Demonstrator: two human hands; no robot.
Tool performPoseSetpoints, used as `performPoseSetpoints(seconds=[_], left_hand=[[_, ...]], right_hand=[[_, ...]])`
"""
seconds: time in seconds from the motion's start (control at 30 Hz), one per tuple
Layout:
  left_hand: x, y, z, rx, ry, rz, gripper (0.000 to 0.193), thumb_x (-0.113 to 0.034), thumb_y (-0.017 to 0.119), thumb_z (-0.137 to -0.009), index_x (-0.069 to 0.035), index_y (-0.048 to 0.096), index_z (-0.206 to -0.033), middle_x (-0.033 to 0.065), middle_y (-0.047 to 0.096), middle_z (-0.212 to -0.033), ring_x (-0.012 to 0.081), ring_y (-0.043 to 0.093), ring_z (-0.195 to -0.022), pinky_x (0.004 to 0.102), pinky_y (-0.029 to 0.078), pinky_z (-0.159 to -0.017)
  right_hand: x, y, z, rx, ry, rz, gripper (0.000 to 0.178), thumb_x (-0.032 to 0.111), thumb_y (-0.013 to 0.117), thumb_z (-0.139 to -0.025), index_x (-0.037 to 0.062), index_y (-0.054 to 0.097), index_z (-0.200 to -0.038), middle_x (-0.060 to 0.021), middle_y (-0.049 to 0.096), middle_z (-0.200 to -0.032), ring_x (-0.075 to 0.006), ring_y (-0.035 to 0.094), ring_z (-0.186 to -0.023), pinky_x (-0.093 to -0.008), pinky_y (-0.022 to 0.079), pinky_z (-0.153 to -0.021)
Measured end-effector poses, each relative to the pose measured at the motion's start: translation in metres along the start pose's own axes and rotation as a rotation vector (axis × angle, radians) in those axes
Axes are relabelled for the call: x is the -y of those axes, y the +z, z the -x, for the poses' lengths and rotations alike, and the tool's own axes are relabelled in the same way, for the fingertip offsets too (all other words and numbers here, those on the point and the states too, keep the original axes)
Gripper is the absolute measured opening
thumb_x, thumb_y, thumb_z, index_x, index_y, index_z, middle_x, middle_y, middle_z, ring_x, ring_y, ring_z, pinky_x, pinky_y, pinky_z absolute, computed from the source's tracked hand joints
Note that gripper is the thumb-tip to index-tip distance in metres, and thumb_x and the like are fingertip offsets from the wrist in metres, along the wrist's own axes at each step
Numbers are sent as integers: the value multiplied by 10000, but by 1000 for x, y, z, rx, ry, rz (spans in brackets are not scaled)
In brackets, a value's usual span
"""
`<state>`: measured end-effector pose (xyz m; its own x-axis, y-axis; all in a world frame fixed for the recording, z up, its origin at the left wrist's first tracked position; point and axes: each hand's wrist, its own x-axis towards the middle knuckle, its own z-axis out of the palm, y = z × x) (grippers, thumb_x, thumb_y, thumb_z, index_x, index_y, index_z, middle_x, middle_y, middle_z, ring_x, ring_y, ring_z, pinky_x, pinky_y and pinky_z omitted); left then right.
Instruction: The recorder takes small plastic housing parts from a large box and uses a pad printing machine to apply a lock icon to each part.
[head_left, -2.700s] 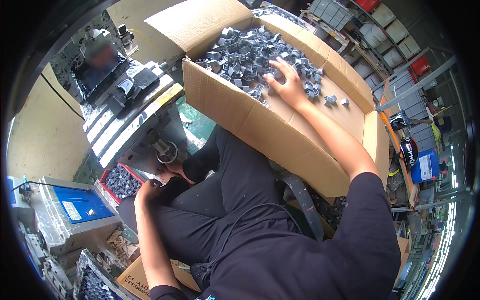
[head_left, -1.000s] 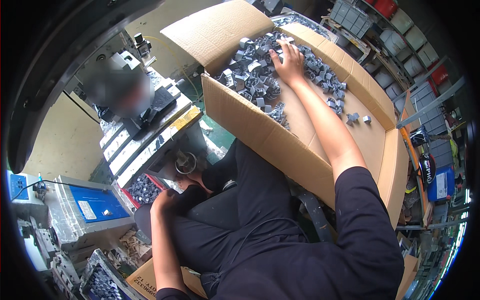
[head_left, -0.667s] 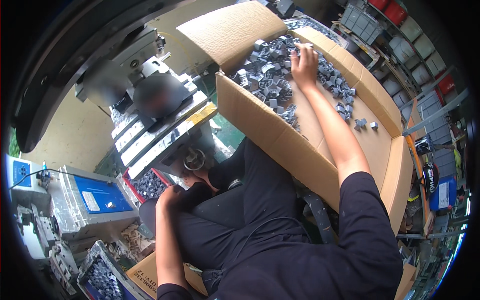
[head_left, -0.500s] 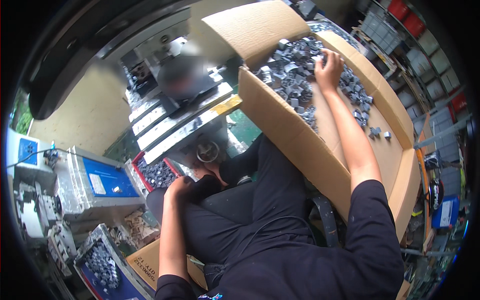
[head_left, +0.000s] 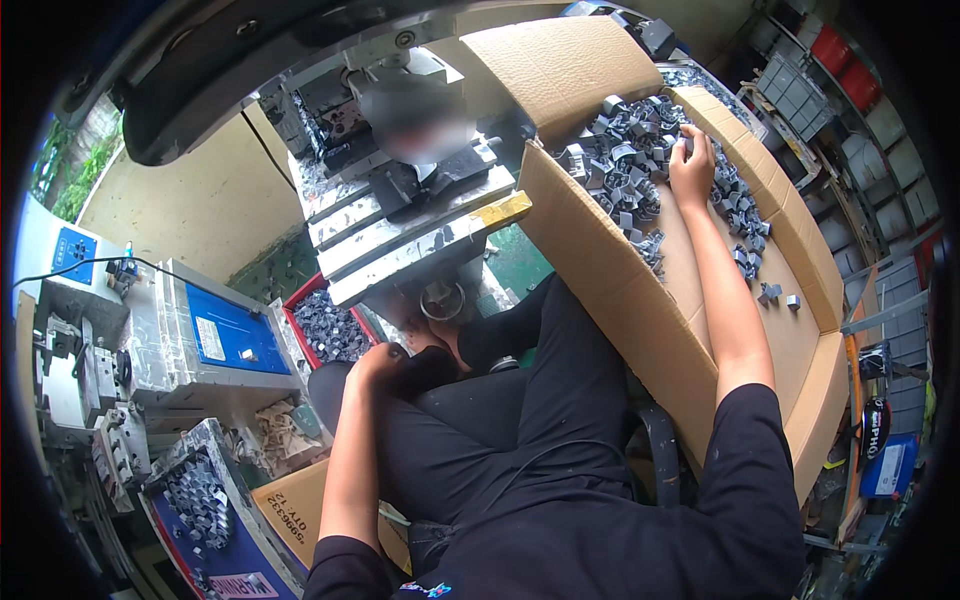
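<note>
My right hand point(head_left: 692, 172) reaches into an open cardboard box point(head_left: 610, 270), over a heap of small grey metal pieces point(head_left: 622, 165). Its thumb and fingers are bent toward each other at the heap's edge. Whatever sits between the fingertips is too small to make out. On my raised left knee rests my left hand point(head_left: 376, 366), beside the dark trouser cloth. Its fingers curve away from view, so their closing does not show. A few loose pieces point(head_left: 768, 293) lie apart on the bare cardboard, nearer to me than the heap.
A machine with a slotted metal table point(head_left: 410, 235) and a handwheel point(head_left: 441, 300) stands ahead. A red bin point(head_left: 372, 330) of grey pieces is beside my left knee. A blue-floored tray point(head_left: 165, 515) and another carton point(head_left: 300, 505) sit lower left. Shelving point(head_left: 880, 130) lines the right.
The whole view has shifted, so the scene sits farther right and slightly lower. My right hand stays over the heap with its fingers drawn a little closer; my left hand remains on the knee.
</note>
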<state>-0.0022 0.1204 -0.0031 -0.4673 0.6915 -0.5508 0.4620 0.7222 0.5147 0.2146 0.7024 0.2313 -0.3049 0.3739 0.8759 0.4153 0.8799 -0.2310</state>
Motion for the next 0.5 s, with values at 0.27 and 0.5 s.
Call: performPoseSetpoints(seconds=[0.27, 0.5], left_hand=[[10, -51, 36, -1112, -15, 814, 314, -221, 474, -1106, 9, 682, -1060, 82, 686, -797, 184, 674, -685, 335, 535, -632], [-179, -152, 166, -1545, 458, 696, 275, -191, 498, -1106, 12, 683, -1090, 10, 613, -824, 87, 564, -740, 238, 455, -672]], right_hand=[[24, 15, -4, 22, 11, -60, 206, 70, 615, -915, 63, 681, -1110, -137, 687, -1107, -355, 641, -1070, -444, 497, -961], [-1, 4, 2, 0, 82, -31, 221, 80, 620, -909, 71, 685, -1120, -145, 690, -1104, -360, 651, -1060, -442, 509, -947]])
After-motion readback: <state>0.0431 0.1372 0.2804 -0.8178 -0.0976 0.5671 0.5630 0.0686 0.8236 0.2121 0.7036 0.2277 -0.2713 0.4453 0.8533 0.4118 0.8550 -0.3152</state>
